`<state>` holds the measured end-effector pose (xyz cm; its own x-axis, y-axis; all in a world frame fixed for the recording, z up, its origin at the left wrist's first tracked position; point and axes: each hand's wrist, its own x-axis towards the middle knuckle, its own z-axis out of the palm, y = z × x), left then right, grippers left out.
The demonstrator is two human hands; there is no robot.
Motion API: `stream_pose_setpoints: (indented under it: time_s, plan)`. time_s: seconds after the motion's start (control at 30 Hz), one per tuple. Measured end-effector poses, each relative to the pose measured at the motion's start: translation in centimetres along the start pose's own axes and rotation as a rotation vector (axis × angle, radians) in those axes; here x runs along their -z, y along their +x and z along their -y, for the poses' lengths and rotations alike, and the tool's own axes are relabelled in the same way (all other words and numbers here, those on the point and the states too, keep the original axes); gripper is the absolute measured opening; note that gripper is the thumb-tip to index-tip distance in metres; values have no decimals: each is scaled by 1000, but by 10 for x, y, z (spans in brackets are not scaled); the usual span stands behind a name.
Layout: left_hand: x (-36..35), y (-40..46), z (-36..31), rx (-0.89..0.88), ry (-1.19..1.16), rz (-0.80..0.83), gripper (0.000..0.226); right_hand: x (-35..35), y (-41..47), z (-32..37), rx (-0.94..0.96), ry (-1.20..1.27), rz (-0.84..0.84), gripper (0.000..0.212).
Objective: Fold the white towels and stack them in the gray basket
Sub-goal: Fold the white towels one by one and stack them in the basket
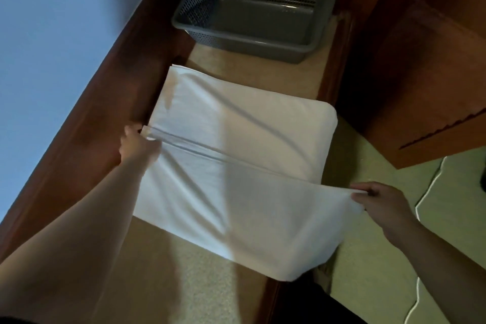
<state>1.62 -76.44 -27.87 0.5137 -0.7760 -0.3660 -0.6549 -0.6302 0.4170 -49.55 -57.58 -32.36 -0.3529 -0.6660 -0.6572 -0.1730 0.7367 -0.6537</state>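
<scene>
Hands (138,143) (378,201) at towel (236,192) edges

The person shows 2 bare forearms, with no sleeves reaching as far as the wrists or elbows in view. The left hand (136,143) and the right hand (381,202) wear no gloves, and I see no rings, watch or bracelet on them. At the bottom edge there is dark, almost black clothing on the person's body.

Wooden cabinet (420,87) beside blue wall (52,21), greenish floor (394,284).
</scene>
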Motion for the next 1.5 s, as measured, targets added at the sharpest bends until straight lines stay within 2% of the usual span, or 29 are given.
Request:
stream_pose_setpoints:
  time_s: [0.07, 0.13, 0.2, 0.33, 0.43, 0.57, 0.63, 0.87, 0.97, 1.07, 1.23, 1.37, 1.43, 1.5]
  plan:
    - [-12, -8, -6, -409, 439, 148, 79, -1, 3, 2, 11, -58, 9, 23]
    - [-20, -13, -19, -631, 720, 320, 83, -2, 4, 4, 10, -126, 34, 21]
    - [-24, -7, -26, -677, 914, 369, 75, -1, 6, 3, 2, -171, 48, 19]
    - [-21, 9, -37, -698, 1145, 331, 50, 2, 1, 3, 30, -278, 78, 9]
    - [-15, 22, -36, -818, 1167, 319, 37, 6, -6, 6, 85, -314, 67, 5]
    - [-6, 29, -17, -962, 952, 279, 29, 9, -15, 8, 161, -313, 49, 10]
    - [-6, 32, -7, -1036, 981, 265, 18, 10, -18, 8, 183, -325, 57, 14]
    - [-5, 34, -3, -1048, 938, 228, 9, 12, -23, 9, 218, -324, 27, 13]
    - [-3, 34, -7, -952, 958, 221, 14, 11, -23, 10, 217, -317, 8, 11]
    - [-7, 31, -7, -850, 945, 148, 22, 6, -22, 10, 224, -303, -30, 8]
    - [-25, 16, 5, -716, 820, 11, 20, -4, -20, 11, 222, -335, -78, 6]
    - [-33, -32, 28, -355, 432, -113, 44, -20, -23, 9, 243, -635, -5, 17]
    - [-33, -68, 45, -78, 223, -220, 51, -35, -31, 10, 302, -853, 26, 30]
    - [-32, -90, 69, 230, 47, -291, 56, -57, -45, 13, 478, -936, 105, 27]
